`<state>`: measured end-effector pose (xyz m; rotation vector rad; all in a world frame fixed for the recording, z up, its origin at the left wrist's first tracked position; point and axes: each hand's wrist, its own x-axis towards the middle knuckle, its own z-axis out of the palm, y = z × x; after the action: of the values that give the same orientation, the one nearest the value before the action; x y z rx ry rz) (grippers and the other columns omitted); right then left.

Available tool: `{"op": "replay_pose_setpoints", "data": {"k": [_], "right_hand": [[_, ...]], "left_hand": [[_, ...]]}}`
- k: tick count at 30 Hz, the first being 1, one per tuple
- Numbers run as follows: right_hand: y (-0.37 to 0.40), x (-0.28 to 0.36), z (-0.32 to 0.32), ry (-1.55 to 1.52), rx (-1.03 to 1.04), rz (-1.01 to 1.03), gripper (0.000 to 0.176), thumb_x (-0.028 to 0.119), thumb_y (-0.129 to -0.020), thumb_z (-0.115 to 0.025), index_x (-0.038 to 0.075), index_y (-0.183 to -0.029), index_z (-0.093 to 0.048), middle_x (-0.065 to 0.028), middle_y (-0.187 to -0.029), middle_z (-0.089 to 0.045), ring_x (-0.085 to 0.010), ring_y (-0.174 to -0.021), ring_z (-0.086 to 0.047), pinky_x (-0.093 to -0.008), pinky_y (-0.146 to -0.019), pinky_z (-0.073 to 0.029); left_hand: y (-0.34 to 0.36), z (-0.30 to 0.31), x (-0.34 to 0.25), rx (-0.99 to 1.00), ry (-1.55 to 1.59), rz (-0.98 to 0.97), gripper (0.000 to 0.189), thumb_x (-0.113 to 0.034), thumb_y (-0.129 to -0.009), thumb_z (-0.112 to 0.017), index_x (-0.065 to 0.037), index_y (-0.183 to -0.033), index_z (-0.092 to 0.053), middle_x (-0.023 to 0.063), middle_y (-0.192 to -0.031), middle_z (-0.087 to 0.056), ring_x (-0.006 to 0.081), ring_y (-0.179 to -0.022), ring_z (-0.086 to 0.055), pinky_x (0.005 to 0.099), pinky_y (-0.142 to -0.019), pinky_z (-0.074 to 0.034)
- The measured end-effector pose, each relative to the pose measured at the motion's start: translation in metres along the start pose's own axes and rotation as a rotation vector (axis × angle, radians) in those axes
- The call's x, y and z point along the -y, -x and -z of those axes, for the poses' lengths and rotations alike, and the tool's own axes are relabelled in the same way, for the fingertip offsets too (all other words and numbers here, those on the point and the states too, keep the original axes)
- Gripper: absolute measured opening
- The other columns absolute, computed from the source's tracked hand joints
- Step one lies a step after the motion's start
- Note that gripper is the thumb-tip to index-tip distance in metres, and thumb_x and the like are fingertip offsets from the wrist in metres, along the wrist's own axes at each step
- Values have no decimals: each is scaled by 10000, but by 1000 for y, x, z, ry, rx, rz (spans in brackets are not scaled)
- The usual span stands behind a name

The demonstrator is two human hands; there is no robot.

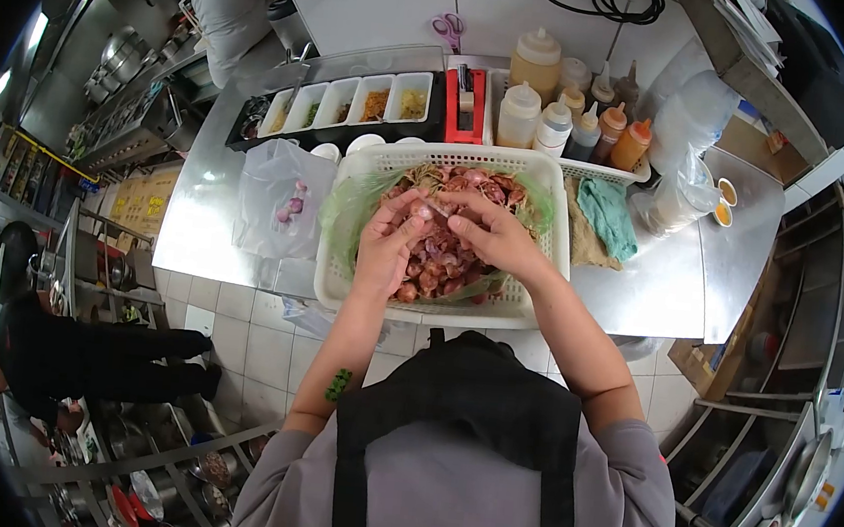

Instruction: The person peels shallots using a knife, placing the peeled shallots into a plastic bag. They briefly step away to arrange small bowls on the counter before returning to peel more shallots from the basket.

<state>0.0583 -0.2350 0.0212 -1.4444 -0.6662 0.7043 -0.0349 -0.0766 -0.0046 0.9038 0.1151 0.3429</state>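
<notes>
A white plastic basket [562, 226] lined with a green bag holds a heap of reddish shallots [442, 265]. Above the heap, my left hand [391, 236] grips a small shallot [423, 210] between thumb and fingers. My right hand [490, 231] meets it from the other side, its fingers pinched near the shallot; whether it holds a tool or a piece of skin is too small to tell. Left of the basket lies a translucent plastic bag [266, 190] with several peeled purple shallots [291, 207] inside.
Behind the basket are a condiment tray [345, 106], a red dispenser [462, 131] and sauce bottles [518, 116]. A green cloth [607, 217] lies to the right, near small cups [724, 202]. One person in black [83, 349] stands at left, another in grey [226, 5] at the back.
</notes>
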Motion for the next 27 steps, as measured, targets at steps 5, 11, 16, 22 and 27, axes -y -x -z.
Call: {"op": "replay_pose_setpoints", "data": {"k": [5, 11, 16, 22, 27], "right_hand": [[1, 1, -6, 160, 30, 270, 393, 175, -848, -592, 111, -1228, -518, -60, -1191, -573, -188, -1080, -542, -311, -930, -403], [3, 4, -7, 243, 23, 317, 380, 144, -846, -587, 96, -1217, -523, -72, -1185, -577, -207, -1077, -552, -317, -934, -404], [4, 4, -9, 246, 53, 330, 352, 119, -853, -570, 74, -1200, -531, -65, -1147, -598, -174, -966, -587, -297, -876, -435], [3, 1, -15, 319, 1, 388, 279, 107, -852, -572, 40, -1122, -558, -84, -1060, -626, -170, -836, -613, -298, -782, -469], [0, -8, -18, 249, -34, 408, 246, 140, -858, -582, 34, -1080, -570, -77, -988, -639, -172, -800, -607, -288, -748, -476]], "left_hand": [[1, 3, 0, 23, 17, 9, 324, 19, -843, -546, 3, -1165, -514, 98, -1131, -556, 160, -1003, -561, 275, -879, -473], [0, 7, 2, 9, 48, 14, 333, 7, -837, -559, 5, -1167, -516, 88, -1114, -564, 170, -1015, -555, 287, -885, -466], [0, 2, -2, 56, 67, 25, 332, 16, -835, -562, 26, -1163, -515, 114, -1109, -569, 171, -967, -571, 298, -865, -462], [1, 4, 0, 52, 72, 62, 317, 24, -839, -539, 33, -1155, -522, 130, -1163, -545, 189, -1028, -553, 304, -896, -448], [1, 4, -1, 106, 77, 65, 323, 31, -830, -537, 34, -1152, -530, 133, -1166, -545, 194, -1053, -542, 310, -916, -438]]}}
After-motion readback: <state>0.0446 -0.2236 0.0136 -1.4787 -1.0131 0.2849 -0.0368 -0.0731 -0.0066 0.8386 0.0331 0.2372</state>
